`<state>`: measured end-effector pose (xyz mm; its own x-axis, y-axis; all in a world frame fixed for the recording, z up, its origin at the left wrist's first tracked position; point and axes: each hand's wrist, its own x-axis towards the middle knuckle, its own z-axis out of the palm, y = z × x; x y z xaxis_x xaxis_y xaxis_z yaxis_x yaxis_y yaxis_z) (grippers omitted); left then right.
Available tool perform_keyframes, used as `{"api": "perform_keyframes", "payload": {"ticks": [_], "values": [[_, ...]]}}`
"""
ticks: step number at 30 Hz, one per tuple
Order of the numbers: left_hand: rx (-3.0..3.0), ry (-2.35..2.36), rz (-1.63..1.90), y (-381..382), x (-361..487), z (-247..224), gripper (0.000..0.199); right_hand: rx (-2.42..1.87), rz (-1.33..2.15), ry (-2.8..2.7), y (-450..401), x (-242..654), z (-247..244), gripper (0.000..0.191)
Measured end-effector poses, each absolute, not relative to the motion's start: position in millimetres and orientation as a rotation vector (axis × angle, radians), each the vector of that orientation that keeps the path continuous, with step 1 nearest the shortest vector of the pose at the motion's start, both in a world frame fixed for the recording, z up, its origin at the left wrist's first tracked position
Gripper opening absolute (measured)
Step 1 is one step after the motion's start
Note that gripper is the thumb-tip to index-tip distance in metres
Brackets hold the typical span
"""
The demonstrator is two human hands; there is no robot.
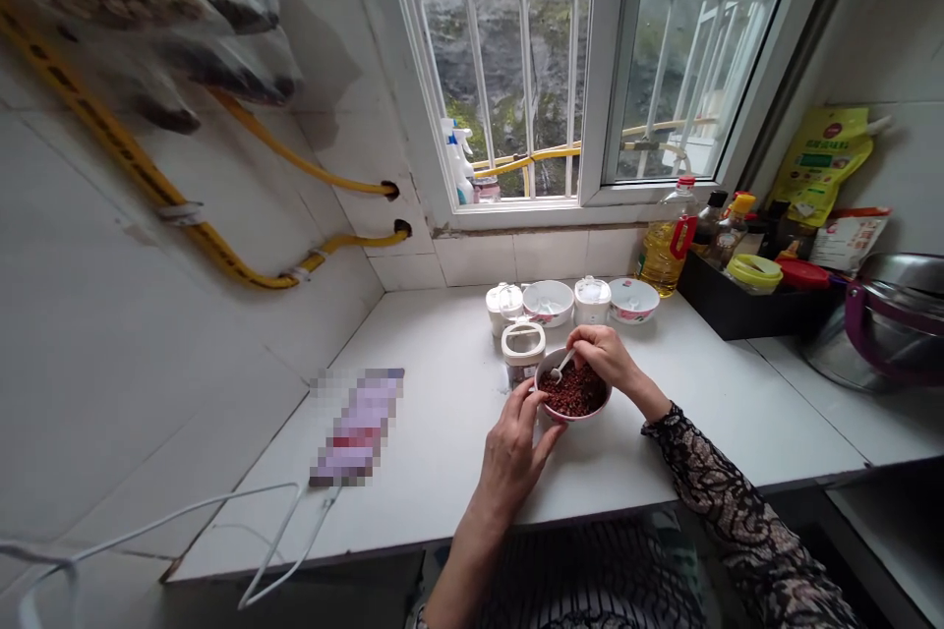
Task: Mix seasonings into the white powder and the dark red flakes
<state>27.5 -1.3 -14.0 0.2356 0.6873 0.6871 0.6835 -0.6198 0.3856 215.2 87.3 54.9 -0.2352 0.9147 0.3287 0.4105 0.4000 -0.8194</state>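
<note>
Left hand (510, 452) on bowl (571, 419), right (606, 361) on spoon (560, 367), probably — counter edge (590, 508) near.

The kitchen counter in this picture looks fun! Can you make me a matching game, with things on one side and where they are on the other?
Things:
1. Small white spoon
2. Yellow flexible hose
3. Clear plastic bottle of golden oil
4. Shiny steel pot with a purple band

Places:
A. Right of the black tray
B. Running along the white tiled wall
C. In the right hand, dipping into the white bowl of dark red grains
D. Just left of the black tray, near the window

Pairs: 1-C, 2-B, 3-D, 4-A
</note>
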Motion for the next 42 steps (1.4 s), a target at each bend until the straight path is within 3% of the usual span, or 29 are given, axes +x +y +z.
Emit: {"api": "perform_keyframes", "payload": {"ticks": [8,23,30,36,42], "values": [[2.464,1.36,1.358,-2,27,-14,0.036,-1.147,1.078,-1.421,96,230,60,0.014],[2.492,1.383,1.341,0,27,-14,0.036,-1.041,1.194,-1.218,105,229,59,0.013],[2.499,1.396,1.367,-1,27,-15,0.037,-0.926,0.78,-1.38,93,202,64,0.019],[2.498,1.389,1.38,0,27,-17,0.036,-0.804,0.185,-1.939,81,194,63,0.021],[2.493,1.398,1.355,0,27,-15,0.036,-0.892,0.223,-1.829,81,210,68,0.018]]}}
